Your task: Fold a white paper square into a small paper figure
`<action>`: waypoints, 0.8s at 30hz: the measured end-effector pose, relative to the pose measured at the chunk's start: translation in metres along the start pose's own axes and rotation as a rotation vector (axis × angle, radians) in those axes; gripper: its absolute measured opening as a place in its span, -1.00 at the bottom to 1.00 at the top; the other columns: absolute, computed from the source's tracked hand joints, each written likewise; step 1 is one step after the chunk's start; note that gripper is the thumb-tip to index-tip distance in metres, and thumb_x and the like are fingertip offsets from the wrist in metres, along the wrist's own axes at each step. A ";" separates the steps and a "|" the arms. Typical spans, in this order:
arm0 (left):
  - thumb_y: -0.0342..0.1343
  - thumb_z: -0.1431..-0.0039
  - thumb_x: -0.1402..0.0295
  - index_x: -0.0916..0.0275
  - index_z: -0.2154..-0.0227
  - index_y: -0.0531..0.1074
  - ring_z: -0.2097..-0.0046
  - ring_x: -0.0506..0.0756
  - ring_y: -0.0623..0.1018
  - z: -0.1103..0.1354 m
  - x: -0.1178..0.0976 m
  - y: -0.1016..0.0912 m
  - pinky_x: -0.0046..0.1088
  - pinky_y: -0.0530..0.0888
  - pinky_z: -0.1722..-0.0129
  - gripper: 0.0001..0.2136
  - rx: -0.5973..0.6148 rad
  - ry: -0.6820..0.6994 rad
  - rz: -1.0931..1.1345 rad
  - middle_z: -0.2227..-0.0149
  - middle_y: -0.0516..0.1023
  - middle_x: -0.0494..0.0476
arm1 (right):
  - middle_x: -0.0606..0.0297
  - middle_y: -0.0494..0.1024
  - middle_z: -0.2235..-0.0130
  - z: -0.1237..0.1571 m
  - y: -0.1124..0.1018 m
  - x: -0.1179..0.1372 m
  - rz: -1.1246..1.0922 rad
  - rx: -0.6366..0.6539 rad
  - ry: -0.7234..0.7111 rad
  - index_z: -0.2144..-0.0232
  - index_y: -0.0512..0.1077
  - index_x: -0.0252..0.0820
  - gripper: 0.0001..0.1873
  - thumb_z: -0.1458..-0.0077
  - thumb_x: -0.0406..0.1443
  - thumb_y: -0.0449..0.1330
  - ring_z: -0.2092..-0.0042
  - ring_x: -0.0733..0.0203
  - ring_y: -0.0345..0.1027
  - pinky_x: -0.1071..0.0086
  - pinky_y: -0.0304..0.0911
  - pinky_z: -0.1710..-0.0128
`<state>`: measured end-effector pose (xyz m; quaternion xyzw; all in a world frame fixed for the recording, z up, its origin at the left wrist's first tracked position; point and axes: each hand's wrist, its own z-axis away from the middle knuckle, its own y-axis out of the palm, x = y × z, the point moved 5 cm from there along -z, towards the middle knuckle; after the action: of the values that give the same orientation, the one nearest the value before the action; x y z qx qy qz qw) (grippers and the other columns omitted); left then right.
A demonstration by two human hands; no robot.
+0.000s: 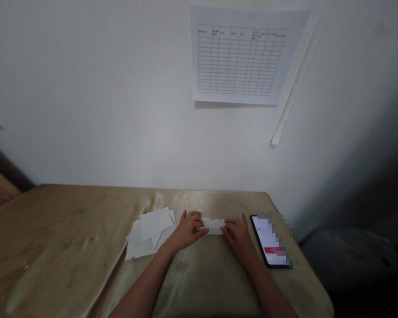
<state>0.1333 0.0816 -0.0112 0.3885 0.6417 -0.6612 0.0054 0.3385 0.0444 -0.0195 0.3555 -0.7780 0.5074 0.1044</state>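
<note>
Wide open on the left of the frame, the bench (53,247) gives a broad run, only low creases (91,240) to skim over! Lower centre, there's a lane between the left forearm (146,278) and the right forearm (268,287), barred at the top by the left hand (188,230), the paper strip (214,226) and the right hand (238,236). Left of centre, the paper pile (152,232) fills the way beside the left forearm. Over right, just a slim channel between right hand and phone (267,238). Above the hands, a shallow band, and then the wall (119,110) stops everything!
</note>
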 end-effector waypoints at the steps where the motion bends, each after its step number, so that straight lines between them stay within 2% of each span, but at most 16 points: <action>1: 0.13 -0.24 0.14 0.10 0.31 0.61 -0.21 0.22 0.36 -0.001 0.001 0.001 0.19 -0.18 -0.32 -0.79 0.010 -0.004 0.013 0.11 0.58 0.09 | 0.25 0.59 0.17 0.000 0.000 -0.001 -0.003 -0.012 0.007 0.34 0.50 -0.12 -0.77 -0.29 -0.22 0.08 0.04 0.18 0.44 -0.18 -0.43 -0.36; 8: 0.16 -0.22 0.23 0.08 0.15 0.53 -0.17 0.18 0.43 -0.004 0.010 0.006 0.19 -0.23 -0.32 -0.82 -0.042 -0.072 0.046 -0.03 0.57 0.11 | 0.29 0.58 0.19 0.000 -0.002 -0.005 -0.034 -0.028 0.092 0.25 0.48 -0.10 -0.84 -0.22 -0.18 0.17 0.10 0.16 0.45 -0.15 -0.35 -0.36; 15: 0.18 -0.18 0.27 0.12 0.19 0.47 -0.13 0.17 0.46 -0.004 0.010 0.006 0.16 -0.15 -0.32 -0.84 -0.065 -0.138 0.030 0.02 0.58 0.07 | 0.29 0.56 0.26 0.002 0.005 -0.014 -0.045 -0.050 0.187 0.26 0.46 -0.12 -0.83 -0.19 -0.16 0.17 0.13 0.12 0.44 -0.13 -0.31 -0.34; 20: 0.19 -0.16 0.28 0.09 0.05 0.42 -0.16 0.18 0.42 -0.003 0.008 0.004 0.16 -0.13 -0.32 -0.72 -0.114 -0.133 -0.013 -0.03 0.55 0.09 | 0.27 0.57 0.28 0.003 0.011 -0.015 0.007 -0.079 0.309 0.23 0.47 -0.12 -0.81 -0.17 -0.19 0.15 0.10 0.05 0.42 -0.11 -0.19 -0.30; 24: 0.22 -0.14 0.23 0.04 -0.01 0.40 -0.18 0.22 0.38 -0.002 0.005 0.002 0.22 -0.18 -0.31 -0.64 -0.105 -0.099 -0.035 -0.06 0.54 0.10 | 0.25 0.58 0.29 0.002 0.013 -0.009 0.072 -0.086 0.341 0.14 0.46 -0.11 -0.77 -0.18 -0.22 0.12 0.06 0.00 0.40 -0.16 -0.24 -0.28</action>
<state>0.1320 0.0855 -0.0152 0.3431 0.6814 -0.6449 0.0458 0.3372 0.0499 -0.0344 0.2316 -0.7821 0.5301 0.2316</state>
